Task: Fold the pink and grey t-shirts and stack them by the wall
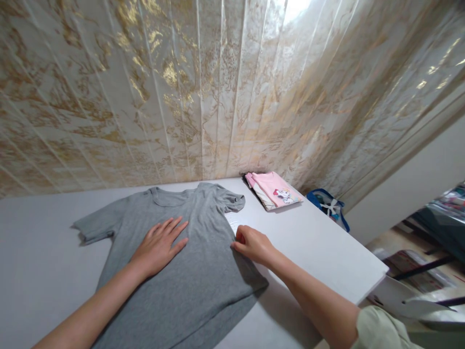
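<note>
A grey T-shirt [196,281] lies spread flat on the white table [327,247], neck toward the wall. My left hand [160,245] rests flat on the shirt's chest, fingers apart and pointing toward the collar. My right hand [252,244] pinches the shirt's right side edge just below the sleeve, fingers closed on the fabric.
A small stack of folded clothes, pink on top [276,190], sits at the table's far right near the gold-patterned curtain [218,87]. A blue bag [329,206] stands beyond the table's right edge. Furniture and clutter fill the floor at right.
</note>
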Available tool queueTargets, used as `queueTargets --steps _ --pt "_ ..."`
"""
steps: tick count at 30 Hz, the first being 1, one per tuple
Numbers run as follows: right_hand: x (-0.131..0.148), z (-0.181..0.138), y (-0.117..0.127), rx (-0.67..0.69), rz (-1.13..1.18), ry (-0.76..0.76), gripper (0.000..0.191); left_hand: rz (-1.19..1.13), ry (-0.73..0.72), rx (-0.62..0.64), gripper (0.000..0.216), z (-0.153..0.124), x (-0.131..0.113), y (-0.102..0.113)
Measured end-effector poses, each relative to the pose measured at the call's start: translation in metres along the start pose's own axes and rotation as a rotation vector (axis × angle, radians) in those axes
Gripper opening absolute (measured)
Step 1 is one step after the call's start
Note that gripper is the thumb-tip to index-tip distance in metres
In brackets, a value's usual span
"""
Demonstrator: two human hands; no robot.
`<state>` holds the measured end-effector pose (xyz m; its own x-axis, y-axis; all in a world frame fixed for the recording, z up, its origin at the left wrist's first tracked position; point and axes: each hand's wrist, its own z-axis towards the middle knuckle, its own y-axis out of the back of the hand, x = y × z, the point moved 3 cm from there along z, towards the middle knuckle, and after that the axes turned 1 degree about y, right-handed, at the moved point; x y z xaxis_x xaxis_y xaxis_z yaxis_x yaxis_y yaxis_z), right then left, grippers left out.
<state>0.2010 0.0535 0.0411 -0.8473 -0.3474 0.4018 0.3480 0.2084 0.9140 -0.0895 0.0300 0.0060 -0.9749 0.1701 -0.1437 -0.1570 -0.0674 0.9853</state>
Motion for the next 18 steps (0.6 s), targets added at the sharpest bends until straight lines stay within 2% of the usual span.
queueTargets --steps 4,7,9,11,12,13,15,16,18 --pt "0.007 -0.034 -0.001 0.043 0.137 0.086 0.008 -0.027 -0.003 -0.013 0.061 -0.003 -0.005 0.006" --pt "0.002 -0.049 -0.005 0.024 0.511 0.061 0.008 -0.06 0.009 -0.036 0.06 -0.01 -0.018 0.009" --pt "-0.003 -0.058 -0.01 0.059 0.757 -0.019 0.027 -0.084 -0.01 -0.04 0.059 -0.016 -0.028 0.008" --pt "-0.002 -0.067 -0.013 0.156 0.891 -0.062 0.052 -0.1 -0.036 -0.045 0.058 -0.02 -0.037 0.004" --pt "0.002 -0.069 -0.012 0.219 0.925 -0.052 0.057 -0.106 -0.041 -0.052 0.058 -0.021 -0.039 0.002" --pt "0.008 -0.069 -0.009 0.277 0.949 -0.033 0.053 -0.113 -0.042 -0.06 0.057 -0.021 -0.04 0.0" --pt "0.027 -0.061 0.004 0.336 0.996 0.013 0.032 -0.138 -0.041 -0.067 0.055 -0.018 -0.039 -0.003" --pt "0.039 -0.051 0.013 0.324 1.03 0.035 0.023 -0.156 -0.038 -0.063 0.053 -0.016 -0.037 -0.003" --pt "0.072 -0.025 0.036 0.213 1.143 0.164 0.021 -0.185 -0.022 -0.059 0.046 -0.01 -0.032 -0.002"
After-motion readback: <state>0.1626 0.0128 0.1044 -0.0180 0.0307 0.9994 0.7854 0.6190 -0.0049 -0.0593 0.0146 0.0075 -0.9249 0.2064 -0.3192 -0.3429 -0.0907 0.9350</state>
